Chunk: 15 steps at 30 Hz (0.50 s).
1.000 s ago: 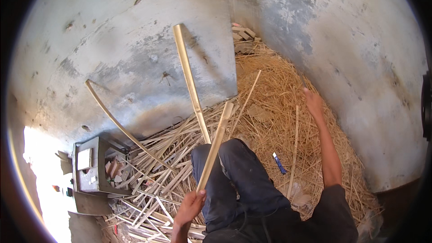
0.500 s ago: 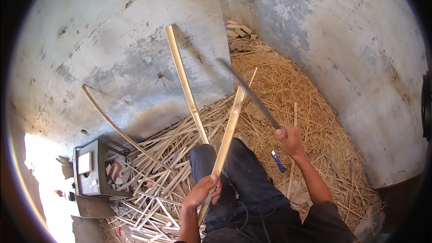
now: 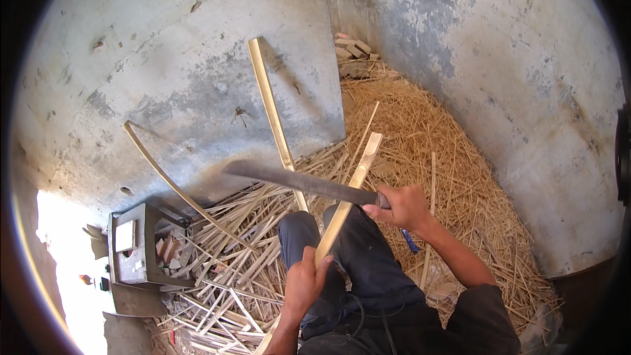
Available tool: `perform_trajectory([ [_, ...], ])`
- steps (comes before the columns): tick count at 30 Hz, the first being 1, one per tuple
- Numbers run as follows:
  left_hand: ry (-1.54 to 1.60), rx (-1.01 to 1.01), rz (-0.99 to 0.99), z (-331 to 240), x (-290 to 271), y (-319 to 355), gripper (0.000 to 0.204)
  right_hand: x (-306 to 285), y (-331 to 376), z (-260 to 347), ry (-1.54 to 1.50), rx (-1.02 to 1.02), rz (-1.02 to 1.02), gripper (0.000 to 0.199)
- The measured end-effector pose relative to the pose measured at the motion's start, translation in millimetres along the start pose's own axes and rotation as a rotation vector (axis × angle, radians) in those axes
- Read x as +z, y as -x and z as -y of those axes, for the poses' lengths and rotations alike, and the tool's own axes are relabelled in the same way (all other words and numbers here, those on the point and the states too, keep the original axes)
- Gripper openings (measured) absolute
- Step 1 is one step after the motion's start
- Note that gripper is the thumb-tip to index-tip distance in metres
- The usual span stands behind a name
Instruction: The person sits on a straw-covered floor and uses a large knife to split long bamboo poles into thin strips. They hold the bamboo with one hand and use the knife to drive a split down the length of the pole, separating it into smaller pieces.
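Observation:
My left hand [image 3: 305, 283] is closed around a split bamboo strip [image 3: 336, 223], which slants up and away from my lap past my knees. In my right hand [image 3: 404, 208] is the handle of a machete [image 3: 296, 181]. Its long dark blade points left and lies across the upper part of the strip; whether it touches cannot be seen. Behind the blade, a second bamboo strip [image 3: 268, 95] leans up against the wall. A thin pale stick [image 3: 369, 123] shows just beyond the held strip's far end.
Split strips [image 3: 240, 263] litter the floor at left, and fine shavings [image 3: 427, 125] heap up at right. A curved strip [image 3: 161, 171] rests against the wall above a grey wooden frame [image 3: 135, 243]. Bricks [image 3: 353, 47] lie in the far corner; a blue object [image 3: 410, 241] lies near my right forearm.
The machete has swung down and left, from pointing up and away to lying across the strip. The held strip's far end has moved lower and right; my left hand has turned over it.

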State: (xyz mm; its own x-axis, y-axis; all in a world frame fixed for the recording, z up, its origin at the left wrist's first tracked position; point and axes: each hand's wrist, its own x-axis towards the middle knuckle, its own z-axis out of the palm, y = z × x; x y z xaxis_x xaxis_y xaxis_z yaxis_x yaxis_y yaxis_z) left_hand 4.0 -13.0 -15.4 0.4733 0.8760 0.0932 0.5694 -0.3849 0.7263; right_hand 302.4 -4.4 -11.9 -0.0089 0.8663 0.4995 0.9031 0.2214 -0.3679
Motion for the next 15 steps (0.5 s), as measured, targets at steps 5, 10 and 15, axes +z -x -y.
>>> perform_trajectory([
  [5, -0.097, -0.015, -0.058, 1, 2, 0, 0.031, 12, -5, -14, -0.045, 0.125, 0.01, 0.063],
  [10, -0.045, -0.046, -0.072, -5, 8, 1, 0.033, 13, 1, -14, 0.011, 0.044, 0.111, 0.064],
  [15, -0.124, -0.08, -0.024, 1, -12, 34, 0.032, -13, -17, -81, 0.021, 0.503, 0.052, 0.062],
])
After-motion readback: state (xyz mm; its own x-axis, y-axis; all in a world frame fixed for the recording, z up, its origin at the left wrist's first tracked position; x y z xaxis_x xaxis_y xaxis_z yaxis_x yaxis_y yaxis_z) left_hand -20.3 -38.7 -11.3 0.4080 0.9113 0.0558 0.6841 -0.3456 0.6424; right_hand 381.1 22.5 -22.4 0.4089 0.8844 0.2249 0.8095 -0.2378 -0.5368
